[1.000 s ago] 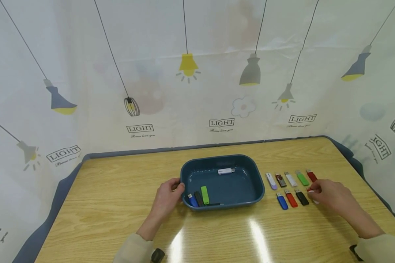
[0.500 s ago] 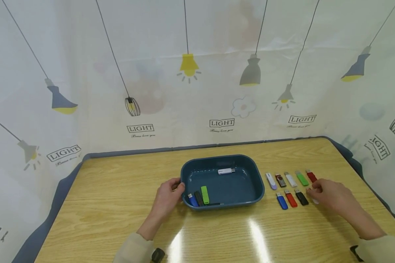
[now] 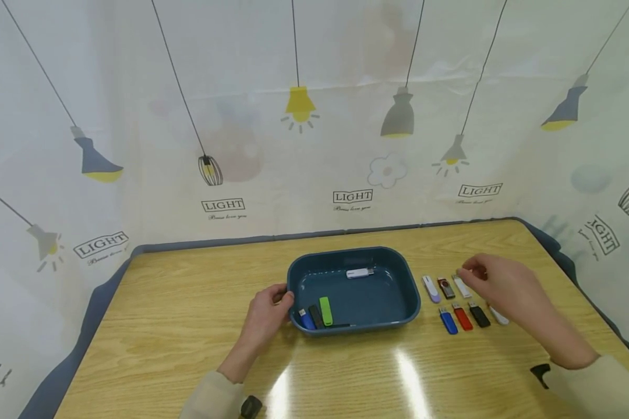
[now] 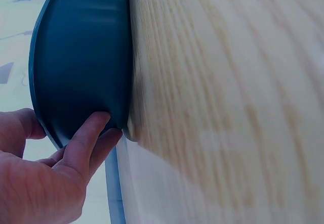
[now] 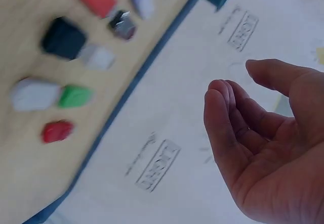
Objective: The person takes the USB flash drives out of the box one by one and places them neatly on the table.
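On the left, my left hand (image 3: 266,314) grips the end of the dark blue tray (image 3: 369,299); in the left wrist view the thumb is at its rim and fingers press its outer wall. My right hand (image 3: 508,288) hovers empty over the USB sticks, fingers loosely curled, thumb apart from them. Below it lie a white stick (image 3: 462,286), a black one (image 3: 479,315) and a white one with a red end (image 3: 499,315). The hand hides a green stick (image 5: 75,96) and a dark red one (image 5: 56,131) in the head view; both show in the right wrist view.
Inside the tray are a white stick (image 3: 359,273), a blue one (image 3: 307,319), a black one (image 3: 316,316) and a green one (image 3: 326,311). Right of it lie a white-purple stick (image 3: 431,289), a swivel stick (image 3: 446,288), a blue one (image 3: 448,321) and a red one (image 3: 462,317).
My right hand has let go of the white stick with the red end at the front row's right end, then risen and moved back and left. The left hand stays on the tray.
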A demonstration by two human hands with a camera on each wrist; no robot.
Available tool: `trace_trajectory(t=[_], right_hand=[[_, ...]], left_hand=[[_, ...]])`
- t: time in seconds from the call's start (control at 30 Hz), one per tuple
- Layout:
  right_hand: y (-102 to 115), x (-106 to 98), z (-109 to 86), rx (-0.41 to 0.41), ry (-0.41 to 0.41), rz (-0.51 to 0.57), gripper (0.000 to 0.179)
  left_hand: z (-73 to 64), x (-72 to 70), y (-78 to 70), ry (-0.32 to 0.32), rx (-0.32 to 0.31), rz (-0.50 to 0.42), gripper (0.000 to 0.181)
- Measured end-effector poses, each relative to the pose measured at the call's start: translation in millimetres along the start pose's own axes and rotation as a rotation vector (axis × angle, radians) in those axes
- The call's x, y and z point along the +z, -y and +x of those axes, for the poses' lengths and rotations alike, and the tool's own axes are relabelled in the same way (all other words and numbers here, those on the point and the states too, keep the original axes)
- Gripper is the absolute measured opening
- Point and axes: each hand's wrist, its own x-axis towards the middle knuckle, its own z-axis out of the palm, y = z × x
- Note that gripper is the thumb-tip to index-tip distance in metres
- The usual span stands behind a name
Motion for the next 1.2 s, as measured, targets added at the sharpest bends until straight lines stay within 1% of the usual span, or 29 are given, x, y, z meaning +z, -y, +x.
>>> trace_trajectory(t=[0.13, 0.27, 0.43, 0.57, 0.8, 1.03, 1.2], right_hand=[[29.3, -0.6, 9.8, -0.054, -0.024, 0.021, 0.027], [56.9, 2.1, 21.7, -0.082, -0.032, 0.027, 0.025], [84.2, 6.4, 36.9, -0.102, -0.014, 0.035, 0.024], [101.0, 11.1, 49.0, -0.13, 0.017, 0.044, 0.023], [119.9, 26.6, 69.2, -0.191, 0.072, 0.035, 0.019], [130.1, 48.1, 90.6, -0.212, 0.16, 0.006, 0.017], [133.7, 67.8, 102.9, -0.225, 0.206, -0.074, 0.017]], left_hand=[[-0.1, 0.2, 1.0, 0.0, -0.003, -0.009, 0.04], [-0.2, 0.3, 2.1, 0.0, 0.016, -0.018, 0.04], [0.6, 0.3, 2.5, -0.004, 0.029, -0.023, 0.041], [0.7, 0.3, 2.1, -0.011, 0.044, -0.004, 0.041], [1.0, 0.3, 1.8, -0.009, 0.032, -0.004, 0.04], [1.7, 0.2, 3.7, -0.01, 0.028, 0.013, 0.039], [1.5, 0.2, 2.4, -0.01, 0.033, 0.016, 0.039]])
